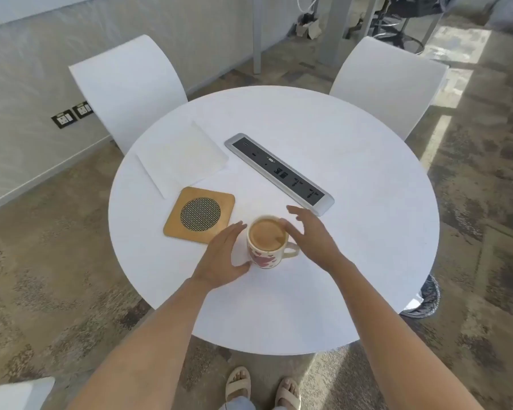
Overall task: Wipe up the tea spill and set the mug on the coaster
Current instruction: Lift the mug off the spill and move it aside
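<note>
A cream mug (267,247) with pink hearts, full of milky tea, stands on the round white table (353,261), its handle pointing right. My left hand (224,257) is open just left of the mug, thumb near its base. My right hand (310,235) is open on the mug's right side, fingers spread above the handle and rim. Neither hand grips the mug. A square wooden coaster (199,214) with a round mesh centre lies to the mug's left. A white cloth (182,159) lies flat behind the coaster. No spill is clearly visible.
A silver power socket strip (279,173) is set diagonally into the table's middle. Two white chairs (128,87) (388,84) stand at the far side. My sandalled feet (262,389) are below the near edge. A dark bin (424,297) sits at the right.
</note>
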